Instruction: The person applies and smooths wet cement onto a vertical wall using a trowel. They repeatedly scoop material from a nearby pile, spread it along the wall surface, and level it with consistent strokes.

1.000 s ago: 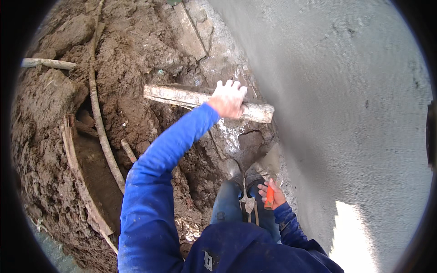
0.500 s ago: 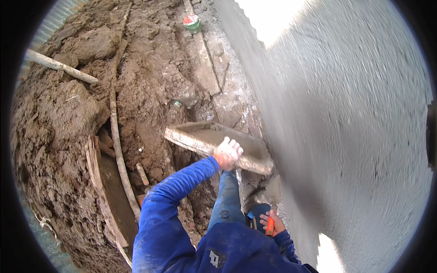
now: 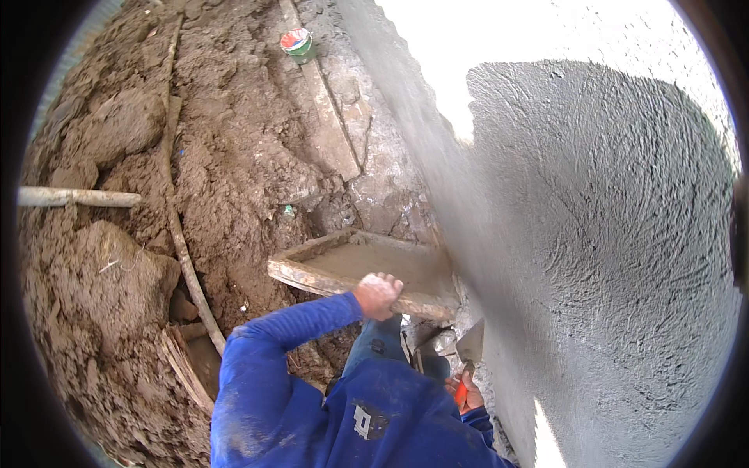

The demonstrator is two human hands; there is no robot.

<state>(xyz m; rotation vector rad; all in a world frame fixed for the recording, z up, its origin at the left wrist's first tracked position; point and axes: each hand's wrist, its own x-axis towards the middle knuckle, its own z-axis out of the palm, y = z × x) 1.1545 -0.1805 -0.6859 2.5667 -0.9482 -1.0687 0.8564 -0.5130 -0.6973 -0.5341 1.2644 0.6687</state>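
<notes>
My left hand (image 3: 378, 295) is closed on the near rim of a shallow wooden mortar tray (image 3: 290, 273), held low in front of me above my legs. Grey, smooth-surfaced mortar (image 3: 390, 257) lies inside the tray, whose right end is beside the plastered wall. My right hand (image 3: 466, 396) grips a trowel (image 3: 470, 345) by its orange handle, low down near the foot of the wall, with the metal blade pointing away from me.
A grey plastered wall (image 3: 601, 234) fills the right side, partly sunlit. Rough brown soil (image 3: 218, 140) lies at the left with a long thin pole (image 3: 187, 265), a pale round post (image 3: 94, 199) and broken boards (image 3: 183, 366). A green bucket (image 3: 298, 51) sits on a plank (image 3: 331, 125) farther ahead.
My left hand has lowered the tray toward me and turned it from edge-on, so its mortar-covered inside shows. The trowel blade has come into sight, and my view has shifted farther along the wall.
</notes>
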